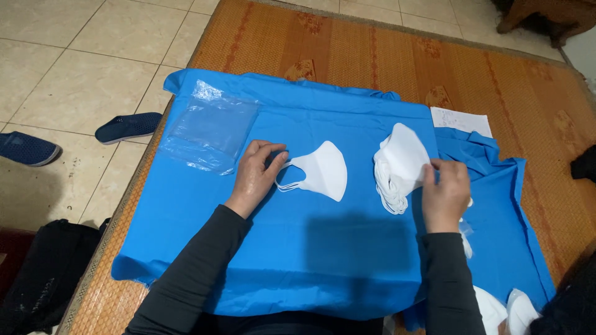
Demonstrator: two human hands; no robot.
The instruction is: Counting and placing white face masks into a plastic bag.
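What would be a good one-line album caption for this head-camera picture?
Left hand touches a single white face mask on a blue cloth while right hand holds a stack of masks.

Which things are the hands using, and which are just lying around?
In use: left hand on the single white face mask; right hand holding the stack of white masks; blue cloth beneath.

Lying about: clear plastic bags, dark blue shoes, paper sheet, woven mat.
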